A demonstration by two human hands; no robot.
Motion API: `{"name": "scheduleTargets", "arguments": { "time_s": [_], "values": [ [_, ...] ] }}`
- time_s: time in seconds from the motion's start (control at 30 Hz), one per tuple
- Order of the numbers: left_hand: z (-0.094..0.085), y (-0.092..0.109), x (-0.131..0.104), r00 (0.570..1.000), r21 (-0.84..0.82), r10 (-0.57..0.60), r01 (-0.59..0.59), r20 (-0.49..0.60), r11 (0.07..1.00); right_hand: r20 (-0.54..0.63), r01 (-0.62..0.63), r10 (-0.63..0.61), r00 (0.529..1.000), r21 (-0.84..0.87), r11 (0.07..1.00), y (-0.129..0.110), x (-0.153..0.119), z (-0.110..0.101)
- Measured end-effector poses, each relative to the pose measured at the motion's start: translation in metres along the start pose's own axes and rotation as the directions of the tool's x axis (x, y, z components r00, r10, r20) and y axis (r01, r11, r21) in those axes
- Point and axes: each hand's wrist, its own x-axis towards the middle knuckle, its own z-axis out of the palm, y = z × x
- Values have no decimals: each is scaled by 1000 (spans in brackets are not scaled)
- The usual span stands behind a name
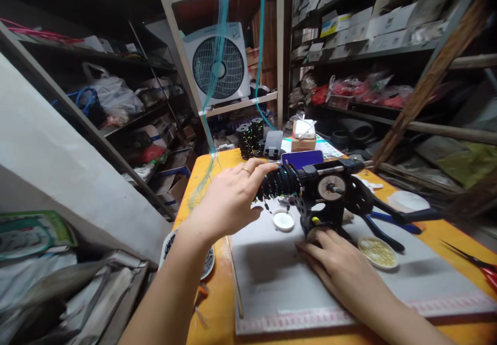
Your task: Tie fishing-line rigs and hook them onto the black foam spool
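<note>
My left hand [233, 195] has its fingers over the free end of a black ribbed roll [280, 180], with the thumb below. Coloured specks dot the roll, which sits on the shaft of a black hand-cranked winding machine [328, 207]. Low at the machine's foot, my right hand [337, 257] is wrapped against the base, its fingertips partly hidden. Beneath the roll is a small white dish [283, 220]. A dish of small gold-coloured pieces [378, 252] lies right of my right hand. Blue-handled pliers [396, 221] rest behind that dish.
A grey board [267, 293] with a pink ruler strip lies on the yellow table [223, 303]. Scissors [481, 264] are at the right edge. A bowl of small dark pieces [208, 264] is partly behind my left forearm. Black spools [245, 140], a fan [219, 65] and hanging teal strands [261, 39] are behind.
</note>
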Motion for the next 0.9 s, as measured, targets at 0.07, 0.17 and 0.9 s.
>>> {"name": "scheduleTargets", "arguments": {
  "time_s": [0.07,0.17,0.9],
  "values": [
    [-7,2,1,999,-82,11,-8,40,997,-2,-19,19,1000,40,999,2,-2,-1],
    [-11,9,5,1000,-125,-4,3,-5,992,2,-45,45,999,99,994,4,-5,-3],
    [18,16,15,973,96,40,-19,-226,995,105,112,-146,984,283,953,-4,10,-6]
  ]
}}
